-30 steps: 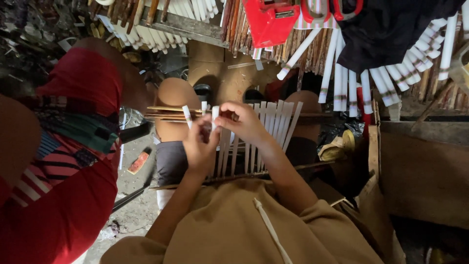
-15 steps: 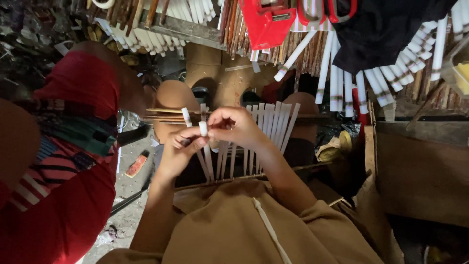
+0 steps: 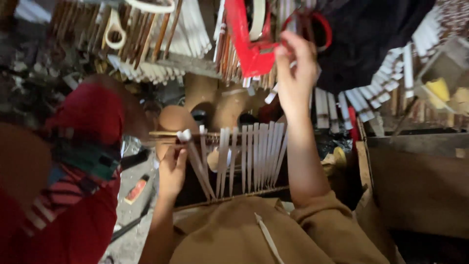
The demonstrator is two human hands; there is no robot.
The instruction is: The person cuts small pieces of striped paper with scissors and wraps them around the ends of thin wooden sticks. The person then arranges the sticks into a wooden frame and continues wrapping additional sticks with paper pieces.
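1. Slats of pale split cane or bamboo [image 3: 249,159] stand in a fan-shaped row across a thin wooden frame [image 3: 229,198] in front of the person's lap, with a darker crossbar [image 3: 166,133] running along their upper ends.
2. Left hand [image 3: 171,171] sits at the left end of the row, fingers curled around the outermost slat [image 3: 195,156] and pinching it just under the crossbar.
3. Right hand [image 3: 293,68] has changed most: half a second ago it was pinching at the slat tops beside the left hand; now the arm is stretched up and away, fingers closing around something among the hanging strips. The blur keeps me from telling what it grasps, or whether it grips at all.
4. So the two-handed work on the row has paused, and only the left hand steadies the piece.
5. Bundles of white strips [image 3: 337,105] hang above the frame, beside a red plastic tool [image 3: 249,44] and a dark cloth [image 3: 371,39].
6. Another person in a red garment [image 3: 73,195] fills the left edge, well apart from the frame.
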